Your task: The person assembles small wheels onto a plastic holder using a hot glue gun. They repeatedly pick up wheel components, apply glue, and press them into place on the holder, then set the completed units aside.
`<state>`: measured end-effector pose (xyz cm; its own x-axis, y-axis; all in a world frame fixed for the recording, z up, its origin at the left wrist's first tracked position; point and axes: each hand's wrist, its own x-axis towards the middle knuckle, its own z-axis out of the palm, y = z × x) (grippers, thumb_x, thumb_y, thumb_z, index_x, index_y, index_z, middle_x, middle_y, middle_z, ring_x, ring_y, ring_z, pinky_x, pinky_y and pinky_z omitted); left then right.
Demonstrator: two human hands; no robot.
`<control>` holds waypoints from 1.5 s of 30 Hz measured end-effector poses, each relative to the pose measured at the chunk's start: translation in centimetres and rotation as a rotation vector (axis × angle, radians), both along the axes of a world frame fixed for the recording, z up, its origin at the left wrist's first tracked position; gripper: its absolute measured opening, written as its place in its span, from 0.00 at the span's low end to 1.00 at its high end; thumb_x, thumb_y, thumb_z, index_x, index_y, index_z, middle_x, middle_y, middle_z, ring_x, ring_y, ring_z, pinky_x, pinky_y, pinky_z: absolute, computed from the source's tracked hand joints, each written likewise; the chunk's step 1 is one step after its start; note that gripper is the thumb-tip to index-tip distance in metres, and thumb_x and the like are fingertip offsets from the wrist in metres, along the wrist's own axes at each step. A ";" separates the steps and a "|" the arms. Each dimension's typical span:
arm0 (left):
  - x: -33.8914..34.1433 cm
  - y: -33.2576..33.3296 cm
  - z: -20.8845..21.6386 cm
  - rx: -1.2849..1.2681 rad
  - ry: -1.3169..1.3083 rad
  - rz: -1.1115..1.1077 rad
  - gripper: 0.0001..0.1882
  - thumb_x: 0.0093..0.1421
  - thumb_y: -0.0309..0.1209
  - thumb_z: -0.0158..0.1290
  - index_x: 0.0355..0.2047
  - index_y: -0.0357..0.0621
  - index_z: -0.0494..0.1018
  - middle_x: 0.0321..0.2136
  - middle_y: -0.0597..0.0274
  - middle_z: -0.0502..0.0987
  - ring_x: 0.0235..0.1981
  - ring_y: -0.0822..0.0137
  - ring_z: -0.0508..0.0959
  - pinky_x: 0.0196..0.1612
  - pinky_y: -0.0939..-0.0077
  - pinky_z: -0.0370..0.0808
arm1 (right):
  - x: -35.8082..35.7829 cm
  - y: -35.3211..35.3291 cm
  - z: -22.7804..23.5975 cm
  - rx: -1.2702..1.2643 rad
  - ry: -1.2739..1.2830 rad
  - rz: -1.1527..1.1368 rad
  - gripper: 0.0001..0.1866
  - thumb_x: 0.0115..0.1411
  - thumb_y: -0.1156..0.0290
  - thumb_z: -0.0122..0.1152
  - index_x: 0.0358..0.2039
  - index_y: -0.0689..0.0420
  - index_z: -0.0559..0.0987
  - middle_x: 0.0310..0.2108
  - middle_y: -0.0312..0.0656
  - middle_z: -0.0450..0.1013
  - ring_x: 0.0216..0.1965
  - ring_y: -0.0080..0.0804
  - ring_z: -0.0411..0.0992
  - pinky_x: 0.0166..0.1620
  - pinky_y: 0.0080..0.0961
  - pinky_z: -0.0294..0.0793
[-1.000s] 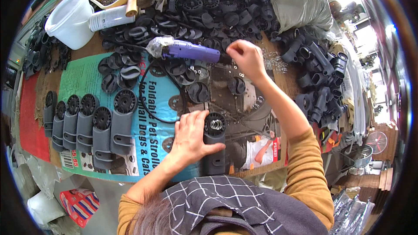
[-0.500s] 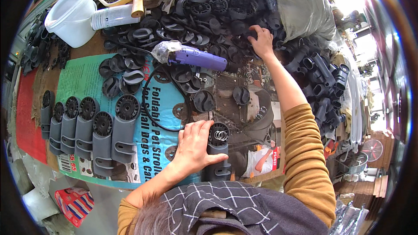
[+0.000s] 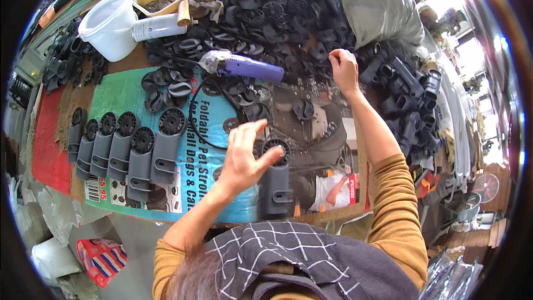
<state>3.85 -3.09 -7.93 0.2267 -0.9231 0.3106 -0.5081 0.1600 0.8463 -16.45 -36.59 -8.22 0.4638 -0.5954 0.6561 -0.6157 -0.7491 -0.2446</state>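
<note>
In front of me a grey plastic bracket (image 3: 277, 189) with a round ribbed black end lies on the printed cardboard. My left hand (image 3: 241, 158) is spread over its upper left side. The thumb tip covers part of the round end; whether it touches cannot be told. My right hand (image 3: 345, 72) is raised at the near edge of the black parts pile, thumb and fingertips pinched together. Anything between them is too small to make out. A black round cap (image 3: 303, 109) with a wavy ridge lies between the hands. Beyond it rests a purple power tool (image 3: 252, 69).
Several similar grey brackets (image 3: 169, 150) line up at the left. Black plastic parts (image 3: 277, 16) are heaped along the back, more tubular ones (image 3: 411, 83) at the right. A white bucket (image 3: 111, 33), a tub of small hardware (image 3: 158, 4) and a plastic bag (image 3: 377, 5) stand behind.
My right hand has drawn back from the pile, its fingers now pinched. My left hand has lifted and opened above the bracket's round end. The whole view has shifted slightly.
</note>
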 end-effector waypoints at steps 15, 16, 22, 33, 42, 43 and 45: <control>0.0 1.5 3.9 0.036 0.175 0.033 0.21 0.59 0.40 0.60 0.49 0.40 0.74 0.43 0.58 0.76 0.45 0.63 0.73 0.46 0.71 0.70 | 7.5 -4.0 -1.4 0.565 0.032 -0.476 0.30 0.49 0.50 0.64 0.47 0.59 0.80 0.48 0.57 0.74 0.53 0.50 0.71 0.53 0.42 0.72; 0.3 1.0 3.9 0.017 0.148 0.045 0.21 0.60 0.39 0.60 0.50 0.42 0.74 0.43 0.61 0.77 0.44 0.68 0.74 0.43 0.75 0.69 | 6.8 -3.0 -1.2 0.460 -0.022 -0.378 0.27 0.50 0.54 0.64 0.46 0.59 0.80 0.47 0.54 0.74 0.51 0.49 0.72 0.52 0.41 0.73; 0.7 -3.2 4.6 0.063 0.631 -0.034 0.32 0.60 0.35 0.61 0.59 0.35 0.63 0.48 0.52 0.74 0.47 0.65 0.76 0.50 0.71 0.75 | 3.7 11.9 4.2 0.582 -0.361 0.396 0.17 0.51 0.74 0.67 0.44 0.56 0.79 0.47 0.44 0.73 0.49 0.32 0.72 0.48 0.31 0.73; -0.1 0.4 2.9 0.301 0.392 -0.236 0.42 0.49 0.35 0.67 0.61 0.37 0.61 0.54 0.52 0.66 0.52 0.63 0.71 0.51 0.69 0.73 | -2.5 25.1 5.4 0.696 -0.152 0.336 0.20 0.48 0.75 0.70 0.43 0.56 0.78 0.50 0.47 0.73 0.52 0.45 0.72 0.54 0.37 0.70; -0.8 1.9 -1.1 0.363 -0.164 -0.160 0.48 0.43 0.49 0.69 0.60 0.35 0.64 0.54 0.47 0.67 0.58 0.49 0.63 0.62 0.60 0.62 | -3.9 26.1 3.5 0.821 -0.281 0.269 0.19 0.51 0.76 0.68 0.45 0.60 0.76 0.49 0.46 0.74 0.48 0.36 0.74 0.53 0.29 0.71; -0.9 2.3 -1.2 0.354 -0.156 -0.151 0.48 0.43 0.49 0.69 0.59 0.35 0.65 0.54 0.47 0.67 0.58 0.49 0.64 0.62 0.60 0.62 | -3.3 26.2 4.2 0.773 -0.208 0.293 0.20 0.51 0.76 0.68 0.46 0.59 0.76 0.49 0.46 0.74 0.49 0.38 0.74 0.53 0.30 0.71; -0.9 2.6 -1.2 0.337 -0.153 -0.132 0.48 0.43 0.49 0.69 0.59 0.36 0.65 0.53 0.47 0.68 0.57 0.49 0.64 0.61 0.60 0.63 | -1.7 26.4 5.4 0.682 -0.061 0.359 0.20 0.51 0.75 0.68 0.47 0.58 0.77 0.48 0.47 0.74 0.49 0.41 0.73 0.54 0.32 0.70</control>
